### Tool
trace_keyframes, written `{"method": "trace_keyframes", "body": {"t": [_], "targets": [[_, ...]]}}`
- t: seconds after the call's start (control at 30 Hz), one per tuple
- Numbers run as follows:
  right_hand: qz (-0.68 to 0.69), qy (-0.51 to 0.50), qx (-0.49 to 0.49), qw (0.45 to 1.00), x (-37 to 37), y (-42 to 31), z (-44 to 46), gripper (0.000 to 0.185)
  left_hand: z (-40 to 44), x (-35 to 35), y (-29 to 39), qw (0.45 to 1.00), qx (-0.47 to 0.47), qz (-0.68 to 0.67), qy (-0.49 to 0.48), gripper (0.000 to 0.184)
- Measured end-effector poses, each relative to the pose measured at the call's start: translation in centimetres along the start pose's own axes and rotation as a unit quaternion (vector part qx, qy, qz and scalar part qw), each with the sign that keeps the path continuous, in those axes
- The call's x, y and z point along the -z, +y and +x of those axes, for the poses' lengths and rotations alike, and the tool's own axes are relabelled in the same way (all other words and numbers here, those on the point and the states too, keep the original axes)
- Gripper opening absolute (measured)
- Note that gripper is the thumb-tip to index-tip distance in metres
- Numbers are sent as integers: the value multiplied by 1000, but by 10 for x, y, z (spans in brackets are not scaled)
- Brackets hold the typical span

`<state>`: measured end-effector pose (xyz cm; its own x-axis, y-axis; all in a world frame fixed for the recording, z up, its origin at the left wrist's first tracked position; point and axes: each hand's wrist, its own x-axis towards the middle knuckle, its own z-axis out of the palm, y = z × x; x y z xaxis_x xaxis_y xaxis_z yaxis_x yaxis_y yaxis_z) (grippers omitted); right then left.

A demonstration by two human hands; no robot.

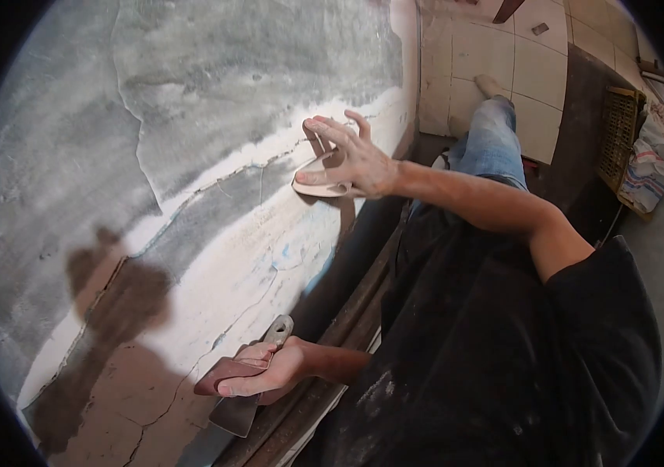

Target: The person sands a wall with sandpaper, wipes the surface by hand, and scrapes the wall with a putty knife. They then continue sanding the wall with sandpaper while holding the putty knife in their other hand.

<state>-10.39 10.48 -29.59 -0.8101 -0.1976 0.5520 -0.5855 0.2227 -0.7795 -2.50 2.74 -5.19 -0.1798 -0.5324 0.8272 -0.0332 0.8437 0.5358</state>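
Observation:
My right hand (351,163) presses a pale, folded flat piece (320,184) against the cracked wall (231,226), its thumb on the piece and other fingers spread. The piece looks like sandpaper. Lower in the view, my left hand (274,373) is closed around a reddish-brown flat piece (217,376) and a scraper (235,416). The scraper's blade points down and its holed handle end sticks out above the fingers. White patching follows a long crack between the grey upper wall and the paler part below.
Dark wooden rails (347,327) run beside the wall under my left forearm. My jeans-clad leg (491,144) and bare foot stand near the tiled floor (480,54). At the right are a yellow basket (620,140) and a white sack (653,159). Shadows fall on the lower wall.

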Motion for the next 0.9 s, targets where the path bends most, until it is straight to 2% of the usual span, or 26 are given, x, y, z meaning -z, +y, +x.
{"method": "trace_keyframes", "body": {"t": [0.17,0.27,0.3,0.4,0.43,0.47,0.53,0.63,0.7,0.9], "targets": [[10,56,-17,998,14,-44,32,73,-3,1,5,1000,1,-21,-12,49],[-37,-1,-39,999,21,-56,16,71,-2,1,6,999,-4,-38,-17,49],[-43,-38,-69,996,27,-64,9,65,-1,1,4,999,3,-47,-13,50],[30,-25,-246,968,33,-78,7,55,-2,6,1,998,9,-60,-11,50],[64,-92,-323,940,39,-81,11,58,-1,7,0,998,7,-64,-11,50],[139,-90,-406,899,42,-83,18,60,-1,9,-2,998,9,-69,-11,48],[279,-79,-555,780,43,-91,42,65,0,12,-6,997,12,-79,-13,47],[359,-101,-528,763,47,-128,66,69,1,13,-5,997,37,-71,0,45],[362,-116,-516,768,47,-134,69,70,0,12,-2,995,53,-86,13,43],[238,-141,-495,824,30,-130,54,71,2,19,-10,983,67,-168,10,40]]}}
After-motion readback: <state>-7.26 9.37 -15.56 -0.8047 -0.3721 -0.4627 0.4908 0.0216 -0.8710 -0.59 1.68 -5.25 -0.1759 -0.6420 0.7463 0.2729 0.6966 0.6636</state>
